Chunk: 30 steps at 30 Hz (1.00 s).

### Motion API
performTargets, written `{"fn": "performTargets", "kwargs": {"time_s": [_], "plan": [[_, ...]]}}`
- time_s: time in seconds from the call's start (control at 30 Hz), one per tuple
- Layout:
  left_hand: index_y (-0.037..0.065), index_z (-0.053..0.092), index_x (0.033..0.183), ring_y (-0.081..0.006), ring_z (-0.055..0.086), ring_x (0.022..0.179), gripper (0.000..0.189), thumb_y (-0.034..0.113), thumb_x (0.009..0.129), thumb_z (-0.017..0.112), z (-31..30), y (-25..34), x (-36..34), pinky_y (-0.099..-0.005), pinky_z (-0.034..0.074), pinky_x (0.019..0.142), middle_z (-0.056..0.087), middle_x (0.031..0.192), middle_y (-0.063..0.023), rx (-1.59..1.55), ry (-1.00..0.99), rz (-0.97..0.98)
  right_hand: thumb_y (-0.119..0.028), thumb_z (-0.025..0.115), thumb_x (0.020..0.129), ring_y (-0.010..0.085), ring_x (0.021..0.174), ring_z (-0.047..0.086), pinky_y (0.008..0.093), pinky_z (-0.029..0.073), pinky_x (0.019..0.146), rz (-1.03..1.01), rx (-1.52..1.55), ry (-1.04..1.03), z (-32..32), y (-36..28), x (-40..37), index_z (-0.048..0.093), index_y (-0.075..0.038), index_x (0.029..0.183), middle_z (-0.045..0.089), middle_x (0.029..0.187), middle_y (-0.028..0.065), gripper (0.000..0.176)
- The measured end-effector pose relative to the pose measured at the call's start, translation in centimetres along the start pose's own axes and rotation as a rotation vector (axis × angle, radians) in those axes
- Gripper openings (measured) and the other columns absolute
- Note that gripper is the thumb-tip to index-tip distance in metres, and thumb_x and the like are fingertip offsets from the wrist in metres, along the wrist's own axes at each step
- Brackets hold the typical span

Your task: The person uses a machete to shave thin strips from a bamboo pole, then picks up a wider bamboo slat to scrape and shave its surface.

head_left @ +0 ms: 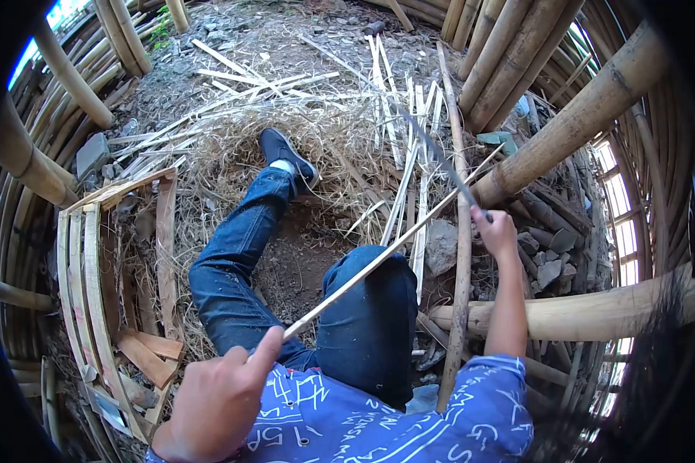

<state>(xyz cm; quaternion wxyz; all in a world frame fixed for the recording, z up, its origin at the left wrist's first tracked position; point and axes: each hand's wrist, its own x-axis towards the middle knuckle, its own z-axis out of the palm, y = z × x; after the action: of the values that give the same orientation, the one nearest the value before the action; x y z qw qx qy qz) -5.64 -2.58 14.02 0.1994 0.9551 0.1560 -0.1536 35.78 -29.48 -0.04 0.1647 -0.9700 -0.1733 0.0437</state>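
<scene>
My left hand (222, 390), low at the front left, is closed round the near end of a long, thin bamboo strip (367, 268). The strip slants up and away to the right, passing over my bent right knee (367, 316). On the right, my right hand (496, 233) grips the dark handle of a long-bladed knife (438, 152). Its narrow grey blade points forward and to the left, and overlaps the strip close to the handle in this view. My left leg (247, 224) stretches out over the ground, with a dark shoe on the foot.
Split bamboo strips (390, 116) lie scattered ahead among fibrous shavings (232, 147). A wooden crate (93, 293) stands at my left. Thick bamboo poles (579, 116) slant in from the right, another lies low (571, 315), and a thin pole (462, 270) runs beside my right hand. Rocks (440, 247) lie nearby.
</scene>
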Motion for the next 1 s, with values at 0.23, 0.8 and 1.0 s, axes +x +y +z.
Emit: {"fn": "performTargets", "kwargs": {"time_s": [0.23,0.8,1.0], "plan": [[0.014,0.059,0.127,-0.0283,0.059,0.055,0.052,0.01,0.075,0.063,-0.5,-0.4,-0.5,-0.0419,0.046,0.051,0.056,0.066,-0.0082,0.125,0.148,0.021,-0.074,0.051,0.08,0.0398,0.101,0.065,0.0452,0.048,0.088,0.414,0.063,0.019,3.8,6.4,8.0,0.069,0.009,0.097,0.066,0.099,0.0315,0.087],[0.006,0.058,0.125,-0.0272,0.07,0.078,0.038,0.0,0.087,0.059,-8.1,-7.8,-8.4,-0.0352,0.053,0.065,0.068,0.094,-0.0156,-0.157,-0.072,-0.104,-0.078,0.05,0.077,0.0385,0.116,0.058,0.0472,0.045,0.098,0.537,-0.118,-0.033,2.7,7.5,8.6,0.067,0.005,0.111,0.063,0.118,0.0273,0.091],[0.005,0.054,0.131,-0.0254,0.071,0.091,0.041,-0.005,0.091,0.052,-12.4,-10.1,-14.4,-0.0326,0.055,0.076,0.069,0.108,-0.0178,-0.284,-0.264,-0.516,-0.078,0.051,0.077,0.0372,0.119,0.057,0.045,0.044,0.1,0.485,-0.179,0.008,2.5,6.5,8.6,0.066,0.006,0.111,0.061,0.119,0.0291,0.092]]}}
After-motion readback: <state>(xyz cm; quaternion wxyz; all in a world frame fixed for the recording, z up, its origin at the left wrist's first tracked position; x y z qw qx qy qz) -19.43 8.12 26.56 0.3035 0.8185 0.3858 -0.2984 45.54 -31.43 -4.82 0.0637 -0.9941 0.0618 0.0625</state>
